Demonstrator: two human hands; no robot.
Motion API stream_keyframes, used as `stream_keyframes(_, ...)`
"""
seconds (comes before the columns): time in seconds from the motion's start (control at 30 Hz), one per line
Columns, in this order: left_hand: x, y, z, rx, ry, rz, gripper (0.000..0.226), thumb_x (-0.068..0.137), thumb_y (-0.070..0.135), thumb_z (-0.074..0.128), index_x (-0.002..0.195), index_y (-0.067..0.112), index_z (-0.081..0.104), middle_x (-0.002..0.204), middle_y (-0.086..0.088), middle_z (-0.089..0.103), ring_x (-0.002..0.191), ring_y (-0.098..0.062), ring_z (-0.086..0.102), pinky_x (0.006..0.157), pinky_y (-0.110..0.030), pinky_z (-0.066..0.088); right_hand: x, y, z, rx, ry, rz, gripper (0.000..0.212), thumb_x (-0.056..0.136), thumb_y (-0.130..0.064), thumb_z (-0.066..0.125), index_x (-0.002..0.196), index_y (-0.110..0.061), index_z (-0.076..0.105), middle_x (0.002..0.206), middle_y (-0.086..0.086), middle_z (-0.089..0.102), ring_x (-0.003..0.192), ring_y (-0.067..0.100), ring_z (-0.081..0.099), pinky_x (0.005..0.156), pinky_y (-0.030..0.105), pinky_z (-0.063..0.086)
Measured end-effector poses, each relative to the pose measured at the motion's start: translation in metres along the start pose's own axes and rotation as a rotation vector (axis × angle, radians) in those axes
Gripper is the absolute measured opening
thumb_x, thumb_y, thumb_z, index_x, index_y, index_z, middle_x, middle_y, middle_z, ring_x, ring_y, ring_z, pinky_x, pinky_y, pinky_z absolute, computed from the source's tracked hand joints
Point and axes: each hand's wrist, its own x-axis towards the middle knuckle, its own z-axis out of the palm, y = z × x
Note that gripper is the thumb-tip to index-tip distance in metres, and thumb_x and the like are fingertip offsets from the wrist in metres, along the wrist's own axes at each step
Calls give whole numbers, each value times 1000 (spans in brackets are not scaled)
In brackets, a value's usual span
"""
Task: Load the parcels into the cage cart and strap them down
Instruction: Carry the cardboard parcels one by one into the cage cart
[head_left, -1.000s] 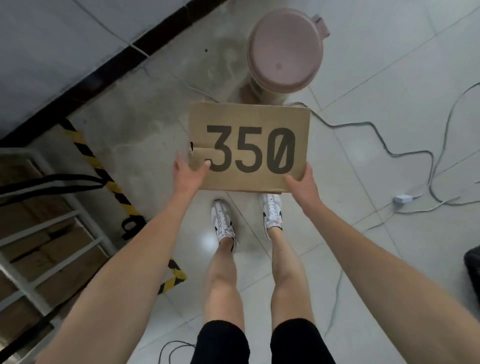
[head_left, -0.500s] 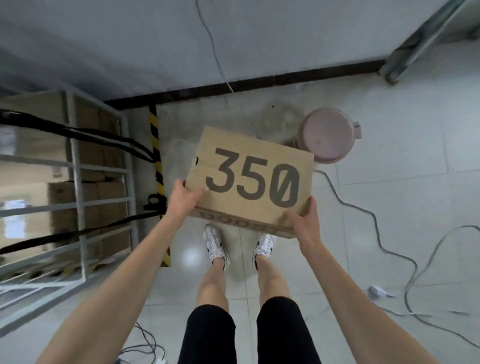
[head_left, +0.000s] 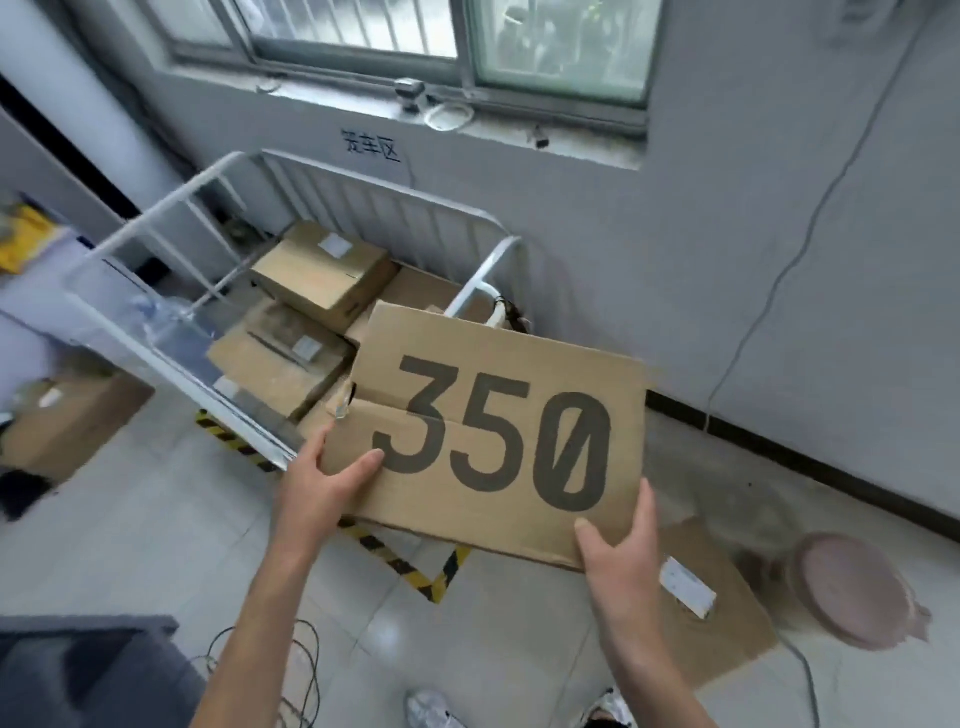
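Observation:
I hold a brown cardboard parcel (head_left: 498, 436) printed "350" in front of me, tilted. My left hand (head_left: 324, 480) grips its near left corner, thumb on top. My right hand (head_left: 621, 551) grips its near right edge. Beyond it stands the white cage cart (head_left: 171, 202) against the wall under a window, its open top towards me. Inside lie several brown boxes, one (head_left: 324, 273) on top at the back and one (head_left: 280, 358) nearer. A black strap end (head_left: 511, 314) hangs at the cart's right post.
Another brown box (head_left: 717, 597) with a white label lies on the floor under my right hand. A pink round bin (head_left: 852, 592) stands at right. Yellow-black tape (head_left: 400, 561) marks the floor. A box (head_left: 72, 421) sits left of the cart. Cables trail near my feet.
My view has swung up and left from the floor to face the cage cart. The parcel has come with it and now hangs beside the cart's near right corner.

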Motion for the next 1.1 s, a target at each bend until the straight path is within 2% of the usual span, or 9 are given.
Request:
stream_keyframes(0.17,-9,-106,-140,-138,195,-167,62,63,66,76,114,32,65,105,9,72,100,-15,67,90,-49,56,-67,-27,147,-99,-181,-102,81,84,-15,65,153,-37,26,147,-8,48,132,16,50,105,48,49)
stream_keyframes(0.3,1,-178,-214,-178,260,-256,59,64,62,76,109,26,67,104,7,73,98,-18,68,90,-50,57,-101,-32,241,-138,-294,-128,74,78,-14,63,142,-42,39,133,-11,54,115,11,58,93,46,56)
stream_keyframes(0.4,10,-213,-252,-190,284,-291,60,65,61,76,112,26,66,105,8,72,100,-18,67,91,-49,56,-116,-33,291,-188,-323,-127,77,77,-17,63,144,-41,37,135,-11,51,115,13,57,93,47,55)
stream_keyframes(0.67,97,-254,-314,-224,259,-322,65,65,60,76,118,23,65,109,4,72,103,-22,66,92,-52,55,-108,-50,404,-217,-283,-107,76,80,-16,65,146,-39,36,137,-9,51,118,17,55,95,48,52)
stream_keyframes(0.8,180,-255,-345,-161,208,-277,52,68,59,74,110,29,64,105,7,70,101,-20,65,91,-50,56,-79,-60,474,-179,-257,-92,73,78,-22,62,144,-38,37,137,-7,53,122,22,55,98,58,50)
stream_keyframes(0.87,227,-254,-362,-128,199,-249,44,69,57,74,105,34,63,104,9,70,100,-19,65,91,-48,56,-61,-66,514,-143,-247,-81,72,78,-19,62,141,-43,38,132,-9,57,115,21,59,93,56,53)
stream_keyframes(0.93,269,-255,-378,-95,190,-256,45,72,55,75,110,34,63,104,9,70,100,-18,65,90,-48,56,-45,-73,551,-141,-243,-39,74,79,-16,63,142,-44,35,134,-9,56,115,21,60,92,56,54)
stream_keyframes(1.03,322,-260,-402,-44,154,-280,43,78,50,77,114,33,60,105,9,69,100,-18,64,90,-49,56,-24,-81,600,-170,-225,36,78,79,-21,63,148,-37,31,146,-4,50,127,25,54,97,57,51)
stream_keyframes(1.1,357,-264,-414,-21,134,-305,40,80,47,78,113,31,60,105,7,69,101,-21,64,91,-50,55,-15,-88,629,-180,-208,60,76,78,-21,63,147,-35,34,143,-4,51,121,24,57,95,52,52)
